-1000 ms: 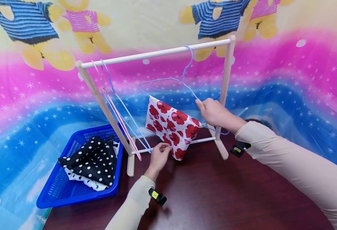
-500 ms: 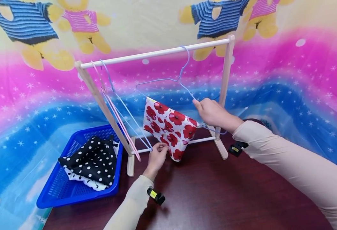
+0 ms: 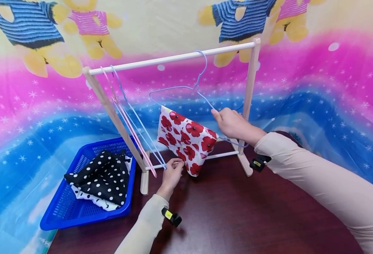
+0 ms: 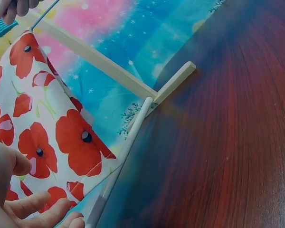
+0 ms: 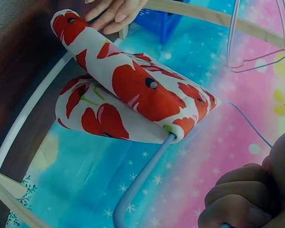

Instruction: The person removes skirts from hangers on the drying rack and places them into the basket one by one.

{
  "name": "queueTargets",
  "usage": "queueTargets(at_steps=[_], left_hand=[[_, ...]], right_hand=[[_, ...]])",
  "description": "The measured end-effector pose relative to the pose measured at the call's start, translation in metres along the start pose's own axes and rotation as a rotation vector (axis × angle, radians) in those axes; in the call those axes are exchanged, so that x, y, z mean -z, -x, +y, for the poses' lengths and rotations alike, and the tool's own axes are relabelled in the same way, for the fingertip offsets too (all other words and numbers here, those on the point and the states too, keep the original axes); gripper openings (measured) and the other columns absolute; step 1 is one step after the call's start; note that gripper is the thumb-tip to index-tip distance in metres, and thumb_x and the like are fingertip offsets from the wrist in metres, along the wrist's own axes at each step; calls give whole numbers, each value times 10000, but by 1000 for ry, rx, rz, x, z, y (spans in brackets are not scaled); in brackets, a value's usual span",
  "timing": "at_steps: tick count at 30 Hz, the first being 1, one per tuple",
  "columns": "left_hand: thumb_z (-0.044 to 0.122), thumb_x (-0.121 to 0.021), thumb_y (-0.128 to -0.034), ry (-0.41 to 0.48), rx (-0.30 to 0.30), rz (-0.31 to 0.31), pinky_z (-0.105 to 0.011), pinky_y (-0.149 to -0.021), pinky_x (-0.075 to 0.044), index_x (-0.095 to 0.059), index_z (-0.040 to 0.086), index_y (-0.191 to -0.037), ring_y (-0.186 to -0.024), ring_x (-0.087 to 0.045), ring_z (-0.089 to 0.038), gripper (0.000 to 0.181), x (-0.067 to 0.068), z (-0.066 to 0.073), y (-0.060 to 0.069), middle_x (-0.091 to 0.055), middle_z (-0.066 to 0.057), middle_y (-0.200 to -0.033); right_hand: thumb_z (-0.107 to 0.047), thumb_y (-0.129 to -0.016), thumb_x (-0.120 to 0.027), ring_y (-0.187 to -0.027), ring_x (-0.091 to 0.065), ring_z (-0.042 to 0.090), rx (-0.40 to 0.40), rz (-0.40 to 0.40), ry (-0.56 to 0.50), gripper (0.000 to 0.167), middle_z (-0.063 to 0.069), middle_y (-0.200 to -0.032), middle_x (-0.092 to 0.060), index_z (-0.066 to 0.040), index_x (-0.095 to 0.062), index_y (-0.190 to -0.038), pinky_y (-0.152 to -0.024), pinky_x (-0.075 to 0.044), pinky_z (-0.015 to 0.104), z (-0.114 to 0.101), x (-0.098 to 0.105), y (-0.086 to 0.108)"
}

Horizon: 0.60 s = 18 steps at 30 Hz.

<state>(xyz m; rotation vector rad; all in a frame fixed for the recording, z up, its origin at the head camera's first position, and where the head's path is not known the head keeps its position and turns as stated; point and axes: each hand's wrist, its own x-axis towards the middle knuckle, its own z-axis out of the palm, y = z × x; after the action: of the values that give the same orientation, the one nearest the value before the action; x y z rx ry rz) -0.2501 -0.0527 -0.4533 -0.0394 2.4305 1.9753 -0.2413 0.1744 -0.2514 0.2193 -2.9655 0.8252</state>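
A white cloth with red poppies (image 3: 188,141) hangs folded over the lower bar of a light-blue wire clothes hanger (image 3: 202,72). The hanger's hook sits on the rack's top rail, and the hanger is tilted. My right hand (image 3: 235,123) grips its right sloping arm; the curled fingers (image 5: 237,194) show in the right wrist view. At the cloth's lower left edge is my left hand (image 3: 173,173). In the left wrist view its thumb and fingers (image 4: 42,209) stand apart in front of the cloth, loosely bent. Whether they touch the fabric, I cannot tell.
The wooden rack (image 3: 173,60) stands on a dark red-brown table (image 3: 237,211). Pink and blue hangers (image 3: 132,123) hang at its left end. A blue basket (image 3: 49,215) at left holds a black polka-dot cloth (image 3: 105,176) and a white one with black dots. A printed curtain backs everything.
The hanger and its poppy cloth have shifted a little to the left along the rail, with my right hand moving along. My left hand has drifted slightly left too.
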Motion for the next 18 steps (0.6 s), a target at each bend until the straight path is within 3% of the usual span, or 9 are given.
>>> queueTargets(at_steps=[6, 11, 18], left_hand=[[170, -590, -992, 34, 3, 14, -204, -618, -491, -615, -37, -1204, -959, -648, -367, 298, -3, -3, -3, -700, -289, -1134], [163, -588, -988, 61, 49, 27, -222, -623, -508, -583, -41, -1259, -993, -633, -366, 338, -6, -4, -5, -684, -291, -1193], [208, -556, -1008, 110, 155, -5, -453, -891, -592, -495, -10, -1378, -1143, -601, -368, 434, -9, -4, -11, -622, -261, -1307]], right_hand=[[-410, -1111, -257, -444, -347, 154, -5, -6, -6, 564, -12, -521, -335, -129, -401, -644, -486, -338, 278, 0, 0, -4], [-425, -1109, -247, -452, -362, 158, -27, -17, -11, 562, -10, -530, -343, -130, -405, -657, -487, -342, 277, 0, 0, -6], [-430, -1108, -249, -451, -358, 157, -31, -21, -17, 564, -10, -531, -341, -130, -402, -656, -485, -339, 277, -1, -2, -6]])
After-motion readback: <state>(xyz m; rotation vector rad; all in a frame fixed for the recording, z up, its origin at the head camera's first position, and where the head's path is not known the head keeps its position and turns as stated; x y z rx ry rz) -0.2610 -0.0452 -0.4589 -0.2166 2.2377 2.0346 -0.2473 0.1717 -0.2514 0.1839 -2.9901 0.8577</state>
